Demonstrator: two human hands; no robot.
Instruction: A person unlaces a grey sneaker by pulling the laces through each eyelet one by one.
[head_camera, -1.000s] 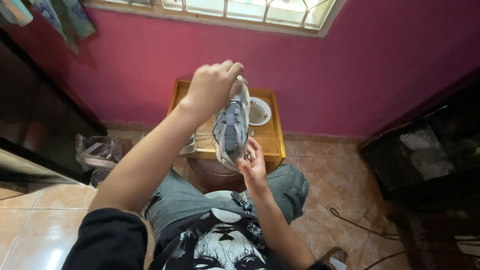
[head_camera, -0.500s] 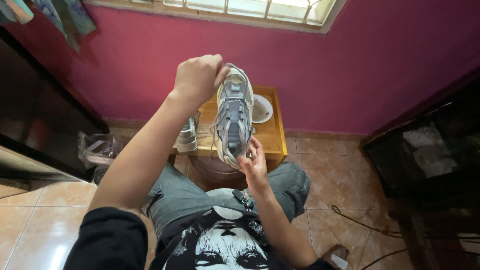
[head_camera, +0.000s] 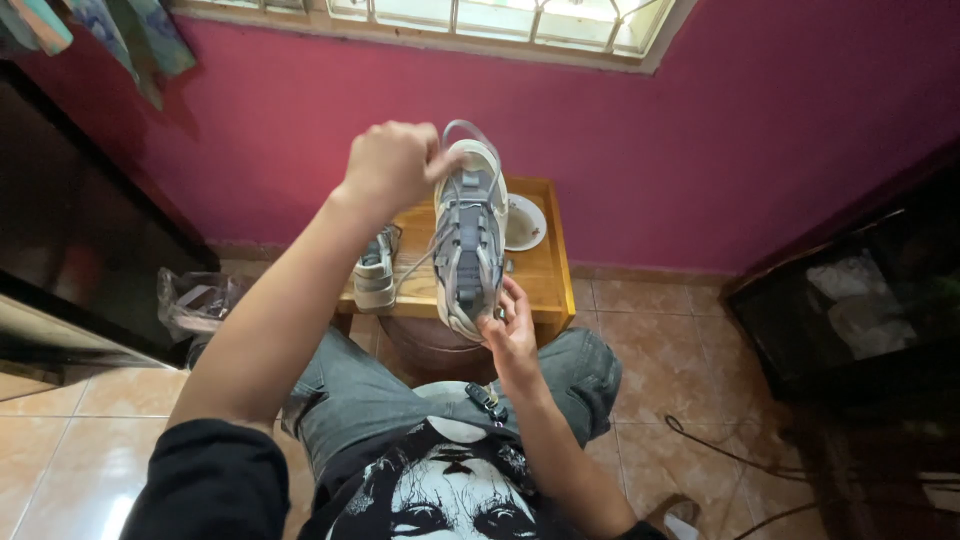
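Left hand fisted on grey lace, right hand pinching the grey-and-cream mesh sneaker at its near end, shoe held upright above the small wooden table's front edge, so lacing faces the wearer.

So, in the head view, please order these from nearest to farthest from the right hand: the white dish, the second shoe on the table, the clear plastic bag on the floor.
From the right hand:
1. White dish, on the table, just above it.
2. Second shoe, at the table's left edge.
3. Clear plastic bag, on the floor, far left.
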